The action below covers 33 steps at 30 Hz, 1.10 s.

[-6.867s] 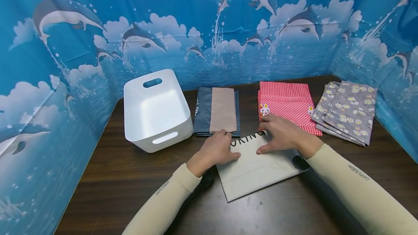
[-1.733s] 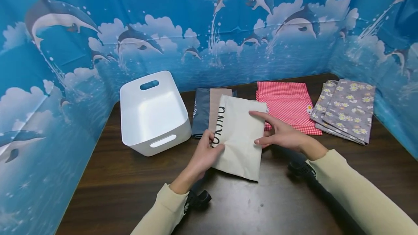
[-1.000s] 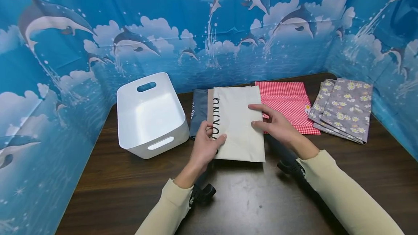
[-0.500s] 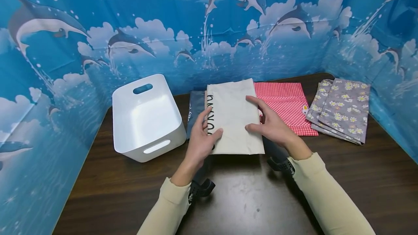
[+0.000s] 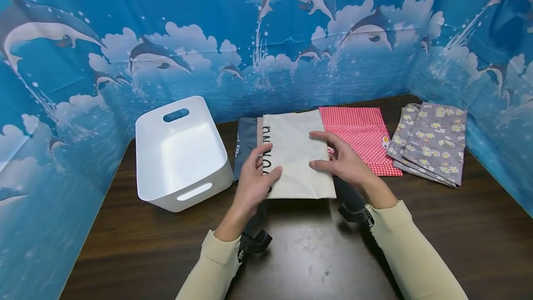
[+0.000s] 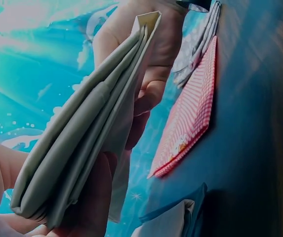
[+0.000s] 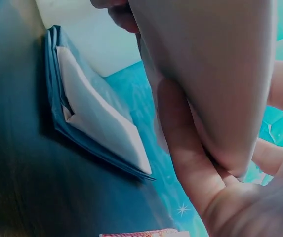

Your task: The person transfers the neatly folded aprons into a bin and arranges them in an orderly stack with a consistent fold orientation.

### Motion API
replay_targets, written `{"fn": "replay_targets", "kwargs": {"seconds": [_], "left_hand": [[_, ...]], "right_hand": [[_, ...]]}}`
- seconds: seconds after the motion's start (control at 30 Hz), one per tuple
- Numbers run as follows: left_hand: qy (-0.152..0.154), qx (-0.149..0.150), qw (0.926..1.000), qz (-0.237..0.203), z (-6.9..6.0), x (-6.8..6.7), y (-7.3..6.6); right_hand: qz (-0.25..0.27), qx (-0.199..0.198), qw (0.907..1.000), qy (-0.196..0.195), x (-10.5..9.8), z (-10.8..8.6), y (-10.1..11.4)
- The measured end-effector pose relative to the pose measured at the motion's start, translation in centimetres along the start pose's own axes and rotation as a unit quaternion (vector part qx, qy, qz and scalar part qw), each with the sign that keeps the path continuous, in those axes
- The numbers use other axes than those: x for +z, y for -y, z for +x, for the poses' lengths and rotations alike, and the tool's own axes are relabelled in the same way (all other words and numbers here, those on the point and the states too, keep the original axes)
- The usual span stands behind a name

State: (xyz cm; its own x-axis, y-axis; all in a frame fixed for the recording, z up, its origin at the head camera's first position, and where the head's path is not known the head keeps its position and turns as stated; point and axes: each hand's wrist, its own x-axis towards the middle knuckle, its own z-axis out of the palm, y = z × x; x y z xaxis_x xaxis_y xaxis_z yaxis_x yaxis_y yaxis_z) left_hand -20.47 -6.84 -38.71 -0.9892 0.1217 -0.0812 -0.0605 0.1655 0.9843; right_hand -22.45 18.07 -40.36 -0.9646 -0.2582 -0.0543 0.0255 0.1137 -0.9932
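A folded cream cloth (image 5: 293,154) with black lettering down its left side is held up off the table in the head view. My left hand (image 5: 255,177) grips its left edge, thumb on the upper face and fingers curled beneath. At the opposite edge, my right hand (image 5: 347,163) pinches it, thumb and forefinger on the upper face. Thick stacked layers of the cream cloth (image 6: 77,128) show edge-on in the left wrist view. Fingers (image 7: 185,143) of the right hand press its underside in the right wrist view.
Left of the hands stands a white bin (image 5: 179,152) with handle holes. A folded navy cloth (image 5: 245,147) with a beige panel lies partly behind the cream one. Farther right are a folded red gingham cloth (image 5: 358,128) and a grey daisy-print cloth (image 5: 437,140). A dolphin-print curtain (image 5: 233,22) surrounds the table.
The cream cloth, earlier flat and slanted on the table, is now lifted, smaller and turned so its lettering runs along the left. Both hands have gone from resting on it to gripping opposite edges.
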Motion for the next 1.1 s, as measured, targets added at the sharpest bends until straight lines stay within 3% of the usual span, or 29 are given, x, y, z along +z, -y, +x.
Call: {"fn": "replay_targets", "kwargs": {"seconds": [0.37,0.53,0.67,0.83,1.1], "left_hand": [[0.020,0.003,0.9995,-0.024,0.3,-0.7,-0.9],[0.017,-0.007,0.9994,-0.028,0.1,-1.1,-1.1],[0.013,-0.008,0.9990,-0.041,0.0,-1.5,-1.4],[0.005,-0.001,0.9975,-0.071,-0.2,-2.1,-1.7],[0.000,-0.011,0.9981,-0.060,-0.8,-3.0,-2.2]], "right_hand": [[0.007,0.022,0.9994,-0.025,-0.1,-0.4,1.0],[0.020,0.028,0.9993,-0.017,0.1,-0.8,1.0],[0.093,0.021,0.9954,-0.014,0.4,-1.1,1.2],[0.183,-0.004,0.9829,-0.020,1.2,-1.0,1.8],[0.208,-0.034,0.9775,0.002,1.9,-1.2,2.3]]}}
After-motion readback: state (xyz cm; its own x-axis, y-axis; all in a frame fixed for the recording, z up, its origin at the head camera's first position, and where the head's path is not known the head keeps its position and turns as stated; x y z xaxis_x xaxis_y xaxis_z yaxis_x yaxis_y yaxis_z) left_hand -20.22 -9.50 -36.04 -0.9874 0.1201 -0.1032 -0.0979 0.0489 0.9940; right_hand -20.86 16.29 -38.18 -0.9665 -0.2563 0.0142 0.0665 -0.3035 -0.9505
